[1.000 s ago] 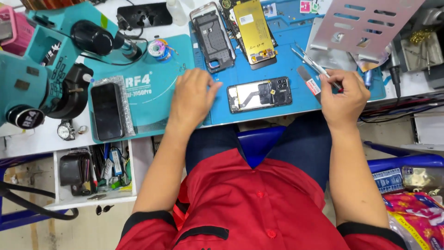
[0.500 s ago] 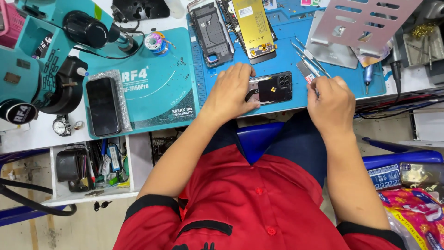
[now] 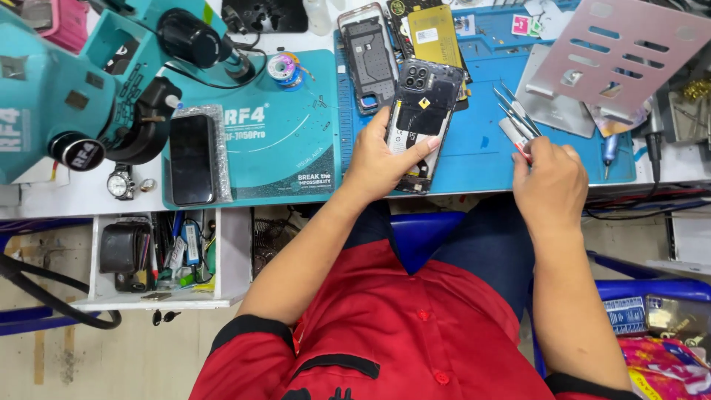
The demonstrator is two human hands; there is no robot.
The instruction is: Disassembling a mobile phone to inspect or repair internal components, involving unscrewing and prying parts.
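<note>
My left hand (image 3: pixel 381 159) grips an opened phone (image 3: pixel 424 111) with its back cover off, upright along the blue work mat (image 3: pixel 481 159), camera end away from me. My right hand (image 3: pixel 549 178) rests on the mat's right part, fingers curled on a small red and white tool (image 3: pixel 513 135) beside several metal tweezers (image 3: pixel 515 107). A second opened phone frame (image 3: pixel 368 59) and a yellow battery part (image 3: pixel 435 33) lie just beyond the held phone.
A teal microscope (image 3: pixel 81 81) stands at the left on a teal mat (image 3: pixel 285 148), with a dark phone (image 3: pixel 192 158) and a solder spool (image 3: pixel 282 68). A pink perforated metal stand (image 3: pixel 618 52) is at the right. An open drawer (image 3: pixel 159 255) holds tools.
My left hand has picked up the opened phone from flat on the mat and turned it upright. My right hand has moved slightly left on the mat.
</note>
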